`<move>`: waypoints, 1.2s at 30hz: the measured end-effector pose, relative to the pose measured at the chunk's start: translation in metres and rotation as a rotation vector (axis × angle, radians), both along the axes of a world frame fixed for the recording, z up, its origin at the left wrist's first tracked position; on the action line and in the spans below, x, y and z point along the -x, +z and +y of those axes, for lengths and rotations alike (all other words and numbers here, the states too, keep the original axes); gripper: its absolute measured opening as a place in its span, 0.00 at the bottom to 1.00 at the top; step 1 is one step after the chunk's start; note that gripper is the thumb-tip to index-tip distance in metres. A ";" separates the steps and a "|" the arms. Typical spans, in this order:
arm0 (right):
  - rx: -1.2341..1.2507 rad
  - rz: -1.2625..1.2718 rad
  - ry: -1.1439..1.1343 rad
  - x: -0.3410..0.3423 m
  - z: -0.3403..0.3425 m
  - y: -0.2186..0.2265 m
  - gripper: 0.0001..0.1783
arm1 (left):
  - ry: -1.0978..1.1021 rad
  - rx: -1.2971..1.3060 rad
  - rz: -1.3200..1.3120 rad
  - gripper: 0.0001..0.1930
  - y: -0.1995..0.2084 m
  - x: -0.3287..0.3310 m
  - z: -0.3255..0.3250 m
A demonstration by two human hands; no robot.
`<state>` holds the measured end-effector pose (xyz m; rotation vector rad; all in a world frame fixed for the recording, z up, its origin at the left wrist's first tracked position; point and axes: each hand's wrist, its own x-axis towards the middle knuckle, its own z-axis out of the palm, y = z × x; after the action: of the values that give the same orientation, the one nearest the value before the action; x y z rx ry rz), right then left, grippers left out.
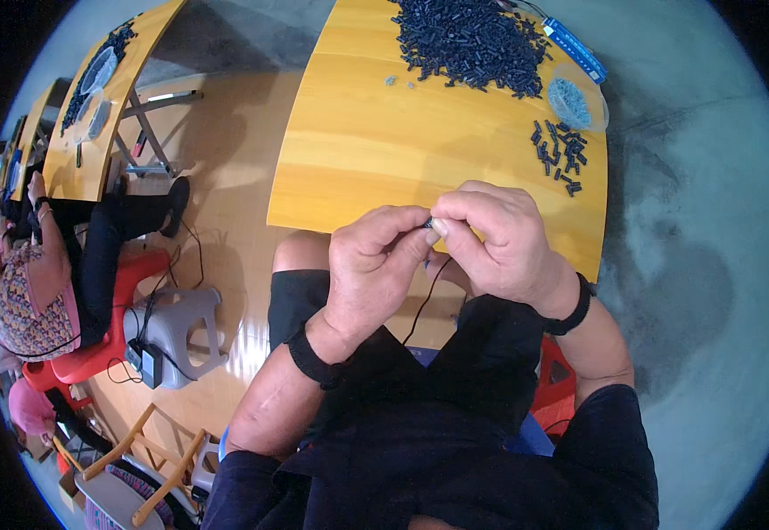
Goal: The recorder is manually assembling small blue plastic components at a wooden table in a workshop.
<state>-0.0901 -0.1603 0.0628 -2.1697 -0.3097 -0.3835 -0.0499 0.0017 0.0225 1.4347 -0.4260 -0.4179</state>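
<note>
Above my lap, just off the table's near edge, my left hand [374, 263] and my right hand [499, 243] meet at the fingertips. Between thumb and forefinger of each hand is a small dark piece [429, 223], mostly covered by the fingers. It looks like the small black tubular parts on the table, though its exact kind is hidden. A big heap of those black parts [468, 44] lies at the far side of the table. A smaller scatter of black parts [563, 157] lies nearer, on the right.
On the yellow table [340, 132], a clear tub of pale blue bits [570, 103] stands at the right edge, below a blue box [574, 50]. At left, people sit by another table [93, 168]. A grey stool [186, 336] with cables and a wooden chair [150, 464] stand behind.
</note>
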 end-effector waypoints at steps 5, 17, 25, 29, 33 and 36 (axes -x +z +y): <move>0.071 -0.057 0.010 -0.003 -0.001 -0.002 0.03 | 0.011 0.008 0.082 0.06 0.002 0.000 -0.001; -0.084 0.044 0.021 0.000 -0.003 -0.005 0.04 | -0.015 0.071 0.222 0.06 -0.003 0.001 -0.002; -0.177 0.278 -0.013 0.006 -0.008 -0.003 0.02 | -0.073 0.051 0.208 0.05 0.003 0.001 0.001; -0.500 0.475 -0.099 0.011 -0.007 0.000 0.04 | -0.112 -0.033 0.262 0.08 0.007 -0.001 0.004; -0.518 0.461 -0.105 0.010 -0.005 -0.001 0.05 | -0.093 0.000 0.243 0.08 0.004 0.001 0.004; -0.544 0.446 -0.095 0.011 -0.004 -0.008 0.04 | -0.093 0.045 0.270 0.08 0.004 0.001 0.003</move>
<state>-0.1012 -0.1638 0.0553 -1.6732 0.1388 -0.0172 -0.0508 0.0044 0.0268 1.2960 -0.2826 -0.6639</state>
